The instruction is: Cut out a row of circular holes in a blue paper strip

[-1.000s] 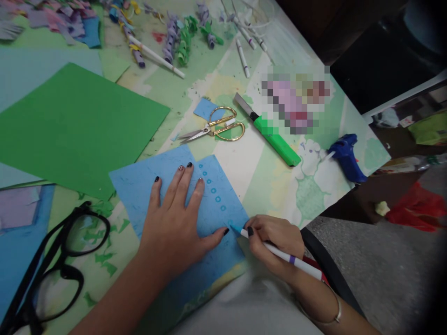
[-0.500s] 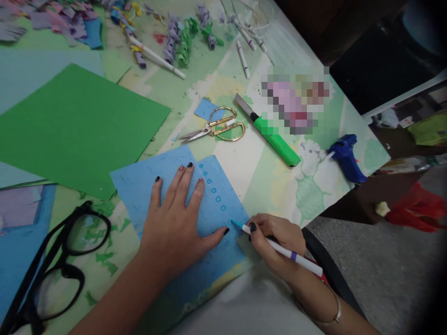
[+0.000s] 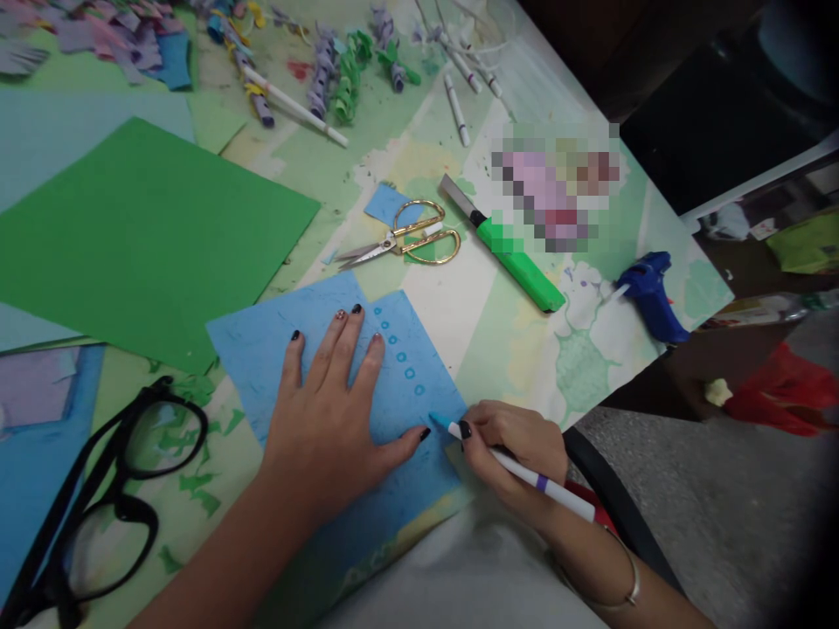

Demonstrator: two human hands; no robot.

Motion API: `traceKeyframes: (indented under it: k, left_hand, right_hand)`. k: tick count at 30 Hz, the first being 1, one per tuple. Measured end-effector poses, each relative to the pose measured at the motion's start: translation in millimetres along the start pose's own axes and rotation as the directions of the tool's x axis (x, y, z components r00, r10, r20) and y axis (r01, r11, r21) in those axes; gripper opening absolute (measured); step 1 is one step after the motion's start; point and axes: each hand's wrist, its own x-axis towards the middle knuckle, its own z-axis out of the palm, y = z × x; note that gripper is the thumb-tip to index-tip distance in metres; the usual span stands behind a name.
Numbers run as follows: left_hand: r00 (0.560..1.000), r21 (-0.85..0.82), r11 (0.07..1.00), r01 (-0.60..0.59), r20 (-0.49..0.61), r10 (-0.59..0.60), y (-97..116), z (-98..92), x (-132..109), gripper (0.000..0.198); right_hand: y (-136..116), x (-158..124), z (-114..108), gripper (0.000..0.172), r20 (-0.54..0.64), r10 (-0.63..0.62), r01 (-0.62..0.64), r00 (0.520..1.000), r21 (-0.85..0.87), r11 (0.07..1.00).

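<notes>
My left hand [image 3: 328, 419] lies flat with fingers spread on a blue sheet of paper [image 3: 253, 349], pressing it to the table. In my right hand [image 3: 515, 445] is a white felt-tip marker [image 3: 557, 494] with a purple band and a blue tip. The tip rests on or just over the sheet, near my left thumb. A slanting row of several small drawn circles [image 3: 402, 357] runs from the sheet's top edge down toward the tip. Gold-handled scissors [image 3: 393, 245] lie beyond the sheet, slightly open.
A green utility knife [image 3: 517, 262], blade out, lies right of the scissors, and a blue glue gun [image 3: 652, 297] sits near the table's right edge. Black-framed glasses [image 3: 124, 498] and a green sheet [image 3: 150, 245] are on the left. Curled paper strips [image 3: 321, 74] and markers [image 3: 457, 109] lie behind.
The marker and my right hand have shifted slightly left, its tip moving a little. My left hand and the blue sheet stay in place.
</notes>
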Motion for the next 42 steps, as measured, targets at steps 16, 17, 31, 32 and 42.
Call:
traceKeyframes:
  k: [16,17,31,32,42]
  left_hand:
    - [1.0,0.004,1.0,0.009,0.017,-0.009,1,-2.0,0,0.083]
    - [1.0,0.003,1.0,0.011,0.023,-0.011,1,-2.0,0,0.083]
    - [0.999,-0.001,1.0,0.019,0.047,-0.018,1,-4.5,0,0.087]
    - [0.998,-0.001,1.0,0.021,0.051,-0.021,1,-4.6,0,0.087]
    - [0.999,0.017,1.0,0.019,0.045,-0.02,1,-5.0,-1,0.088]
  right_hand:
    - [7,-15,-3,0.032,-0.083,0.226,-0.211,0.971,0.158,0.965]
    - [8,-18,-1,0.032,-0.119,0.289,-0.258,0.95,0.22,0.941]
    - [13,8,3,0.025,-0.275,0.68,-0.213,0.68,0.813,0.542]
    - [13,9,3,0.025,-0.267,0.685,-0.213,0.678,0.82,0.531]
    - [15,13,-5,0.027,-0.182,0.713,-0.232,0.678,0.866,0.442]
